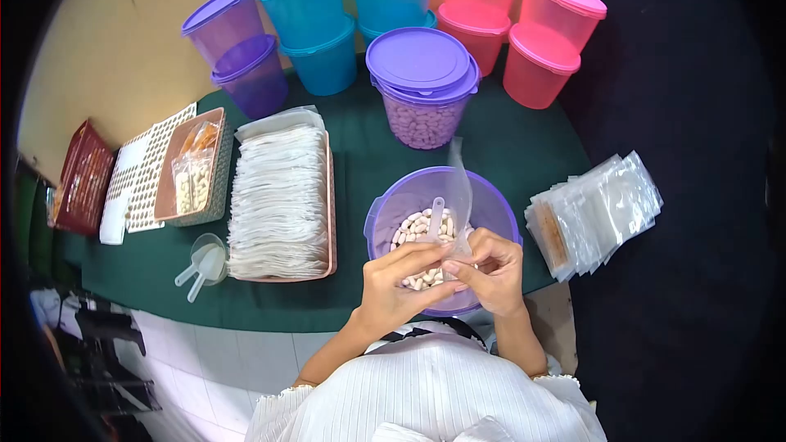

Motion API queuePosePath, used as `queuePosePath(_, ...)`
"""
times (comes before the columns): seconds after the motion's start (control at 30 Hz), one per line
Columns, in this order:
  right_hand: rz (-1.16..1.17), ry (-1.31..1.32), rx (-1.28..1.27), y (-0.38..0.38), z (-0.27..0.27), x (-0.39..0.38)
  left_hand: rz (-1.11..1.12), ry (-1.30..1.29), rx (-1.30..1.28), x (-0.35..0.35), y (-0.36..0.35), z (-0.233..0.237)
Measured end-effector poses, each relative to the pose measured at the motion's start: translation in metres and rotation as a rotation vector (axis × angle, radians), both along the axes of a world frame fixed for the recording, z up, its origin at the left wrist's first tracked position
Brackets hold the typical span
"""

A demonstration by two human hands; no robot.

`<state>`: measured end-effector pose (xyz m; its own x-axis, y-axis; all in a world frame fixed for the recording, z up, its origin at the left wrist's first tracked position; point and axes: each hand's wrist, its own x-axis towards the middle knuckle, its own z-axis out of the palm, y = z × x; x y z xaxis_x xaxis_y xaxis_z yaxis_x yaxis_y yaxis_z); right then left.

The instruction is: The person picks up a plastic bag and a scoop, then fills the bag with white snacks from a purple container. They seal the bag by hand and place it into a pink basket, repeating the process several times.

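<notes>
- A green surface (508,147) is carrying everything; lidded tubs (327,24) in purple, blue and pink are standing along its far edge.
- A tray (278,196) of white sachets is lying left of centre, and a pile of clear bags (594,213) is lying at the right edge.
- An open tub (385,213) is sitting near the person, partly filled with pale nuts (413,229).
- The left hand (401,282) and right hand (491,270) are meeting over the tub's near rim, each grip closing thumb against fingers on the lower edge of one clear bag (460,188).
- That bag is standing upright above the nuts, looking empty, with its top reaching towards the far side.
- A small scoop (434,217) is resting in the nuts just left of the bag, untouched.
- Judging by this, the hands are working the bag's mouth apart. The next move calls for one grip keeping the mouth open while the other frees itself for the scoop.
</notes>
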<state>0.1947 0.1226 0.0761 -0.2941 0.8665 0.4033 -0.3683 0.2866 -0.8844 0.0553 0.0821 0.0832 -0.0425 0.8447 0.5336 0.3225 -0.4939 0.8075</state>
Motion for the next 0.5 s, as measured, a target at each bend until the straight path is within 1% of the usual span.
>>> queuePosePath(0.03, 0.022, 0.001, -0.002, 0.003, -0.001, 0.005, -0.005, -0.051, -0.026, 0.004, 0.000, -0.004)
queuePosePath(0.1, 0.149, 0.001, -0.071, 0.011, -0.001, 0.013, -0.002, -0.029, -0.046, 0.009, -0.002, -0.005)
queuePosePath(0.17, 0.232, 0.036, -0.103, 0.020, -0.007, 0.021, -0.048, -0.169, -0.105, 0.017, -0.002, -0.005)
queuePosePath(0.2, 0.294, 0.069, -0.138, 0.024, -0.009, 0.025, -0.027, -0.170, -0.099, 0.022, -0.003, -0.004)
queuePosePath(0.3, 0.388, 0.075, -0.175, 0.031, -0.004, 0.031, 0.068, -0.202, -0.083, 0.035, -0.004, -0.002)
queuePosePath(0.37, 0.421, 0.047, -0.151, 0.039, -0.012, 0.036, 0.193, -0.267, -0.055, 0.046, -0.005, -0.005)
queuePosePath(0.4, 0.433, 0.022, -0.131, 0.042, -0.014, 0.039, 0.222, -0.306, -0.071, 0.051, -0.007, -0.004)
queuePosePath(0.43, 0.453, 0.020, -0.128, 0.043, -0.014, 0.040, 0.241, -0.308, -0.065, 0.053, -0.008, -0.009)
queuePosePath(0.5, 0.374, -0.036, -0.090, 0.045, -0.015, 0.043, 0.391, -0.206, 0.037, 0.056, -0.009, -0.021)
